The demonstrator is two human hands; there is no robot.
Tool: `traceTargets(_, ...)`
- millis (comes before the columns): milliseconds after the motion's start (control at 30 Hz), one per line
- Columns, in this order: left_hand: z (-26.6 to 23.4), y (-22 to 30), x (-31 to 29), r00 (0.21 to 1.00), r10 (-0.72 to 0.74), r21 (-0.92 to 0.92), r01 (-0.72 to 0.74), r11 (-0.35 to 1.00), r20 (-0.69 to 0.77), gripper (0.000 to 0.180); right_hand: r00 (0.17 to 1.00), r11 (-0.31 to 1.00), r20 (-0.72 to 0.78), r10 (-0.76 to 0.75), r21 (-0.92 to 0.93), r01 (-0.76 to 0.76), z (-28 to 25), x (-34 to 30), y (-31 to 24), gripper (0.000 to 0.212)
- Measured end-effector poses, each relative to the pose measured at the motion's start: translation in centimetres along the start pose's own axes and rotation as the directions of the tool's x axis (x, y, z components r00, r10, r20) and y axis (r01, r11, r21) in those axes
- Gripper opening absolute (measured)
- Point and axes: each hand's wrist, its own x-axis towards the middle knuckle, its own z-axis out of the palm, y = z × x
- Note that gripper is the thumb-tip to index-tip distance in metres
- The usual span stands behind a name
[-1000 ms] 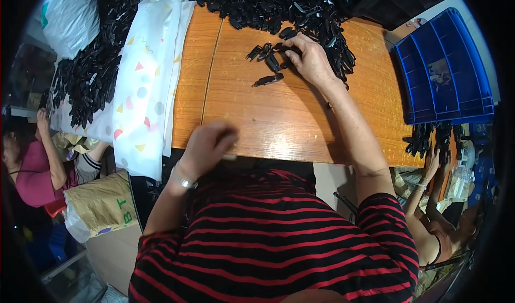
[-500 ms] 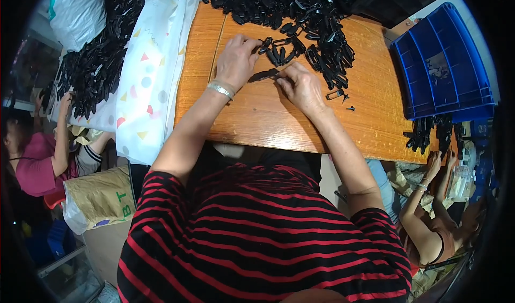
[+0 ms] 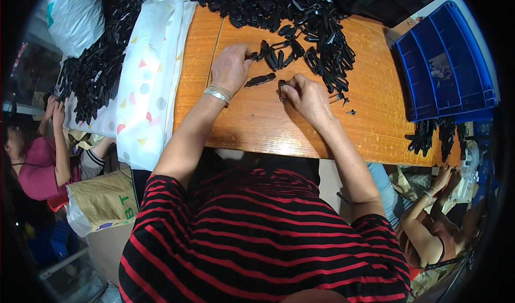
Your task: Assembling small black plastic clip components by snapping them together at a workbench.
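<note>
My left hand [image 3: 230,67], with a silver band at the wrist, pinches a small black plastic part [image 3: 255,56] at the edge of a loose cluster of similar parts. My right hand [image 3: 308,98] is closed on a short black plastic piece [image 3: 282,90], held upright just above the wooden table. Between the two hands lies a longer, dark clip-like piece [image 3: 260,80], touched by neither. Beyond my fingertips, several curved black parts [image 3: 279,59] lie together. My fingers partly cover both held pieces, so their exact kind is hidden.
A big heap of black plastic parts [image 3: 268,5] covers the far side of the wooden table [image 3: 257,126]. A blue crate [image 3: 448,67] stands at the right, a patterned white sheet [image 3: 142,99] at the left. People work at both sides; small loose parts [image 3: 351,112] lie right of my right hand.
My right hand has moved slightly right and nearer to me, away from the longer dark piece, which now lies free. The left hand has shifted a little nearer, with a black part at its fingertips.
</note>
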Motion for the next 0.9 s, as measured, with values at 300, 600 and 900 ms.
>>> traceTargets(300,0.0,-0.3,0.2,0.996,0.042,0.143,-0.054,0.988,0.084,0.022,0.882,0.866,0.092,-0.462,-0.169,0.471,-1.0,-0.1,0.3,0.023)
traceTargets(600,-2.0,-0.3,-2.8,0.933,-0.198,-0.778,0.36,0.515,0.301,0.022,0.968,0.968,0.034,-0.247,-0.042,0.249,-1.0,0.3,0.8,0.021)
traceTargets(900,-5.3,3.7,-4.3,0.909,-0.191,-0.876,0.409,0.253,0.369,0.028,0.934,0.837,-0.324,-0.15,0.462,0.294,1.0,0.7,-5.2,0.019)
